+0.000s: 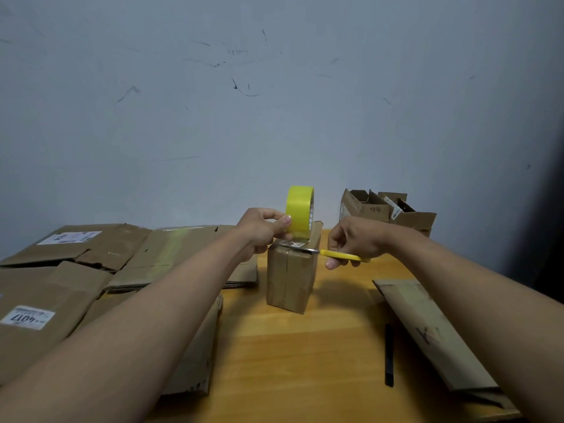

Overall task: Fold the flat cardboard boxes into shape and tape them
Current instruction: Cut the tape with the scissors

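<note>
Box upright on wooden table; scuffed grey wall behind.

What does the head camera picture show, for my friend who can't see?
The left hand holds a yellow tape roll on a small upright box, while the right hand cuts the tape with yellow-handled scissors.

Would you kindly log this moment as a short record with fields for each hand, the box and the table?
left hand: holds yellow tape roll upright over the box
right hand: grips yellow-handled scissors, blades at the tape by the box's top edge
box: folded, upright on wooden table
flat cardboard: piled at left
</note>
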